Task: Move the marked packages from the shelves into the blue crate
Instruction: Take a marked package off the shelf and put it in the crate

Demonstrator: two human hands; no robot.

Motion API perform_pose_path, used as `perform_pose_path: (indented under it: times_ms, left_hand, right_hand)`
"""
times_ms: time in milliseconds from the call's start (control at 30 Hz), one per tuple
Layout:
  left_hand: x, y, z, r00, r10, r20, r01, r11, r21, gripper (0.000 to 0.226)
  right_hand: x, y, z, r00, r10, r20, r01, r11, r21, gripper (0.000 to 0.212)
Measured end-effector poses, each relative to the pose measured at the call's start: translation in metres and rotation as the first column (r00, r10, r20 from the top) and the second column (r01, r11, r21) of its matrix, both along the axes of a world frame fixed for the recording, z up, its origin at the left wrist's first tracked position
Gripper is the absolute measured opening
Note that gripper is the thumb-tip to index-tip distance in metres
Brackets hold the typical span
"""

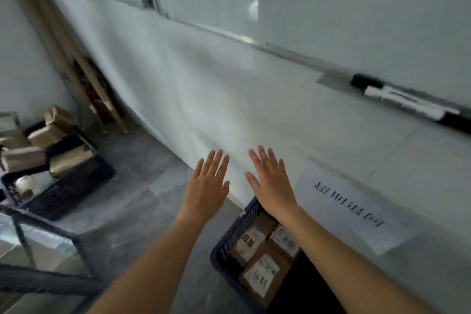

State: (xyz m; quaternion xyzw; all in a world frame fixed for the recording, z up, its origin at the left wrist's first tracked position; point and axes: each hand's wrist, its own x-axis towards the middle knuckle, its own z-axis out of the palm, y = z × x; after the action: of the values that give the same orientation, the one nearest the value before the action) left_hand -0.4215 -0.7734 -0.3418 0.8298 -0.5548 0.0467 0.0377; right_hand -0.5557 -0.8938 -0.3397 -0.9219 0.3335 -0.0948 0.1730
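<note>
grey floor tiles [142,206] run along the foot of a pale wall [204,84], and the whole view is tilted and a little blurred. on the far right of that wall hangs a whiteboard [331,7], with a black-and-white marker or eraser [407,99] lying on its ledge. lower down, a white paper sign [351,206] with dark printed characters is stuck to the wall; the writing is too smeared to read.

both arms reach forward, palms down. the left hand [207,186] is released, fingers straight and slightly spread, grasping nothing, hanging above the floor near the wall's base. the right hand [272,186] is likewise released, fingers straight, empty, held just above the far corner of the blue crate [229,245]. the two hands are near each other but apart.

the blue crate sits on the floor at near right, close against the wall beneath the sign. inside it lie several brown cardboard packages [262,270] with white printed labels, packed side by side; the right forearm hides part of them.

at far left a second dark blue crate [66,186] holds a loose heap of cardboard boxes [46,135] and a roll of tape [24,183]. a dark metal frame [51,234] stands at near left. wooden slats [102,99] lean in the far corner.
</note>
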Motion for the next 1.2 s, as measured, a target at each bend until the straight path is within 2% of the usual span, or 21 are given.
perform_pose_path:
  times_ms: [100,200,333,400,500,567,767,1000,1200]
  left_hand:
    - [0.041,0.033,0.082,0.981,0.165,0.099,-0.154,0.982,-0.106,0.060]
    - [0.084,0.091,0.148,0.932,0.308,0.191,-0.286,0.949,-0.134,0.061]
    - [0.130,0.204,0.212,0.835,0.503,0.223,-0.446,0.856,-0.261,0.066]
    - [0.146,0.271,0.231,0.777,0.592,0.214,-0.543,0.803,-0.245,0.065]
    - [0.161,0.378,0.249,0.677,0.692,0.250,-0.637,0.721,-0.273,0.059]
    - [0.163,0.457,0.258,0.575,0.759,0.305,-0.707,0.649,-0.282,0.057]
    - [0.142,0.673,0.284,0.201,0.941,0.274,-0.899,0.288,-0.330,0.061]
    - [0.113,0.806,0.284,-0.032,0.964,0.264,-0.941,0.060,-0.332,0.061]
    - [0.126,0.868,0.273,-0.158,0.950,0.270,-0.951,-0.073,-0.302,0.062]
  right_hand:
    - [0.057,0.018,0.079,0.991,0.095,0.098,-0.086,0.991,-0.101,0.058]
    - [0.113,0.059,0.142,0.957,0.236,0.171,-0.207,0.963,-0.171,0.057]
    - [0.187,0.148,0.193,0.888,0.422,0.181,-0.377,0.895,-0.239,0.054]
    - [0.226,0.214,0.210,0.837,0.515,0.184,-0.465,0.847,-0.258,0.054]
    - [0.277,0.335,0.235,0.708,0.681,0.185,-0.611,0.723,-0.323,0.055]
    - [0.300,0.418,0.251,0.621,0.764,0.176,-0.674,0.635,-0.377,0.055]
    - [0.324,0.624,0.278,0.399,0.901,0.168,-0.805,0.433,-0.406,0.056]
    - [0.343,0.781,0.288,0.200,0.971,0.132,-0.871,0.237,-0.430,0.057]
    - [0.374,0.866,0.287,0.057,0.989,0.136,-0.883,0.113,-0.456,0.058]
